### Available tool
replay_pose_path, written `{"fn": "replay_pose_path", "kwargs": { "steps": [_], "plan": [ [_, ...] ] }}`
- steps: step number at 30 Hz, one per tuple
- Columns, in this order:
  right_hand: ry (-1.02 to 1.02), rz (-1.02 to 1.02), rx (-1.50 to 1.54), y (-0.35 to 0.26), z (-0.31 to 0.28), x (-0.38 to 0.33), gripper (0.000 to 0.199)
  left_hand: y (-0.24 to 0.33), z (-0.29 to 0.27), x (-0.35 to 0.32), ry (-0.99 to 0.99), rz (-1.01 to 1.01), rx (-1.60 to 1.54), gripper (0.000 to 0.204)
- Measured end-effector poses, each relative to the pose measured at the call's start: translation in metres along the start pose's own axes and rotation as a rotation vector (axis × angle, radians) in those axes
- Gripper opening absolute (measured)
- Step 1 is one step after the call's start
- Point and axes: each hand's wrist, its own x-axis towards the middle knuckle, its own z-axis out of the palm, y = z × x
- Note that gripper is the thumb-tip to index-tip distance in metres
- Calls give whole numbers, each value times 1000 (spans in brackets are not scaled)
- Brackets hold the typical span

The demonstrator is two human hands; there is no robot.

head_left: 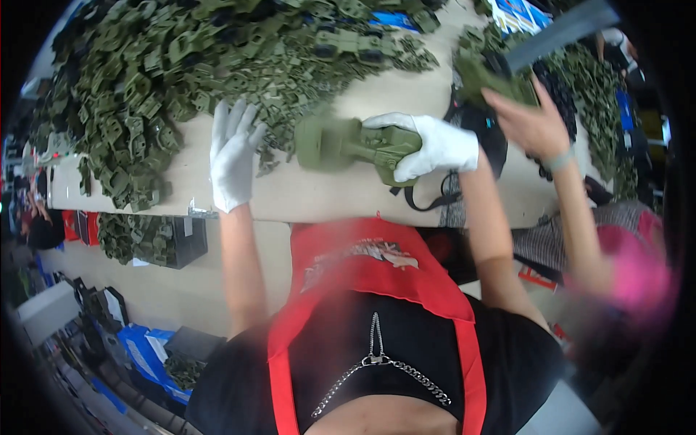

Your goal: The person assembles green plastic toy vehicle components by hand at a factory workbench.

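Note:
My right hand, in a white glove, grips an olive-green plastic toy vehicle over the table. The toy's left end is blurred, so its exact shape there is unclear. To the left, my gloved left hand is raised, palm and fingers stretched out, with nothing in it. Beside that hand lies a spread of small green plastic parts. Larger green moulded pieces are heaped further left.
At right, a co-worker's bare hand is beside another green piece. A black strap lies near the table's front edge. Several assembled-looking toy vehicles sit at the back. A dark bin of green parts stands below left.

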Motion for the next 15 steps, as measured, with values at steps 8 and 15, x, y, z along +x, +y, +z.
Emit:
{"fn": "replay_pose_path", "kwargs": {
  "steps": [8, 15],
  "plan": [
    [461, 124, 426, 36, 37, 7, 91, -65, 33, -58, -343, -623, 629, 98],
    [358, 292, 342, 84, 99, 37, 67, -84, 38, -77, -102, -500, 439, 103]
  ]
}}
